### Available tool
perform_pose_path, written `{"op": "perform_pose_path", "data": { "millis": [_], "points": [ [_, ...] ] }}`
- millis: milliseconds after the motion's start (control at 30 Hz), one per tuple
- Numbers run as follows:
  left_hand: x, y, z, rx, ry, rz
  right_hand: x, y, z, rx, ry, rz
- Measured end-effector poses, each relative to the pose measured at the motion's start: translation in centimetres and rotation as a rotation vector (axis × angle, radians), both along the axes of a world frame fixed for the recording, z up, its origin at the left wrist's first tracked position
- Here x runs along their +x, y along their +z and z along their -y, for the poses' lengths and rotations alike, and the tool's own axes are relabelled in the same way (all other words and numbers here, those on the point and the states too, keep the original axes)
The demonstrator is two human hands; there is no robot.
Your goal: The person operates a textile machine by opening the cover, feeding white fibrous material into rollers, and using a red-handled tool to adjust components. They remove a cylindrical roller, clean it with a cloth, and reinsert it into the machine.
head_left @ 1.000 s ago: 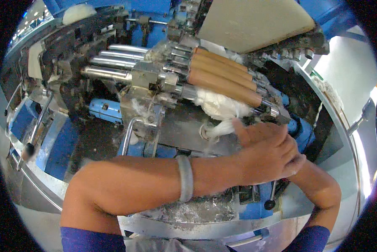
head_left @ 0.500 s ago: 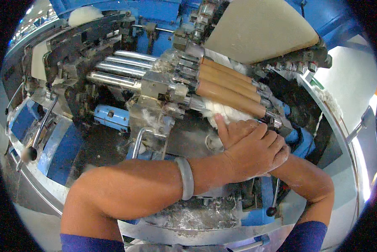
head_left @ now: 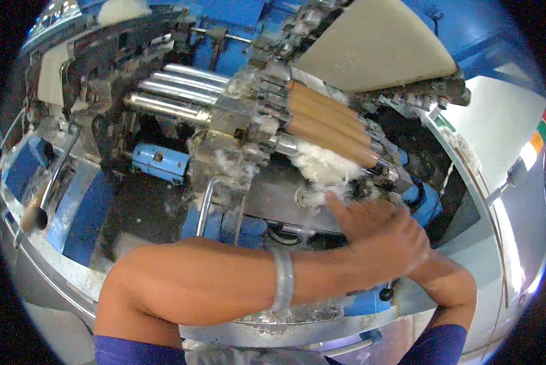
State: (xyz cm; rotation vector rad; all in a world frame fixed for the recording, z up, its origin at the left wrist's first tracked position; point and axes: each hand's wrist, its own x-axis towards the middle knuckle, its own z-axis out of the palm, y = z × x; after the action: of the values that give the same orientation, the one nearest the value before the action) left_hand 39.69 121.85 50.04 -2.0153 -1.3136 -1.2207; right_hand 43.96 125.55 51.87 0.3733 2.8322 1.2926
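the left hand (head_left: pixel 385 234) reaches across the body to the right side of a textile machine, its forearm lying level across the lower middle of the view with a pale bangle (head_left: pixel 283 280) round the wrist. the hand is flat and open, back toward the camera, fingers (head_left: pixel 346 210) together and stretched up to the left; their tips touch a tuft of white cotton fibre (head_left: pixel 321 167) that hangs just below a row of tan rollers (head_left: pixel 330 128). the fibre sits at the lower edge of those rollers, over a grey metal plate (head_left: pixel 273 198). the right hand is hidden beneath the left one, so i cannot tell whether it is open or closed; only the right forearm (head_left: pixel 446 286) shows, coming up from the lower right corner in a blue sleeve (head_left: pixel 437 347). to the left of the tan rollers lie shiny steel rollers (head_left: pixel 175 91), and below them a small blue box (head_left: pixel 160 161). loose lint (head_left: pixel 285 316) lies on the metal ledge near the body
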Motion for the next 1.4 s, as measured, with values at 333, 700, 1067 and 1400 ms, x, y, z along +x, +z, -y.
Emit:
{"op": "perform_pose_path", "data": {
  "millis": [333,700,1067,1400],
  "points": [
    [-4.6,-2.3,-4.3,0.196,-0.033,-0.221,-2.2,-5.3,-7.0,0.127,-0.142,0.063],
    [-0.9,-1.3,0.0,0.402,-0.178,-0.342,1.0,-3.8,-2.5,-0.330,-0.639,-0.173],
    [-5.0,-1.7,-3.9,0.176,0.108,-0.187,-5.4,-5.9,-8.5,0.084,-0.102,-0.595],
    [-1.4,-3.8,-3.6,0.383,-0.080,-0.168,3.0,-4.4,-5.6,-0.157,-0.221,-0.117]
  ]
}}
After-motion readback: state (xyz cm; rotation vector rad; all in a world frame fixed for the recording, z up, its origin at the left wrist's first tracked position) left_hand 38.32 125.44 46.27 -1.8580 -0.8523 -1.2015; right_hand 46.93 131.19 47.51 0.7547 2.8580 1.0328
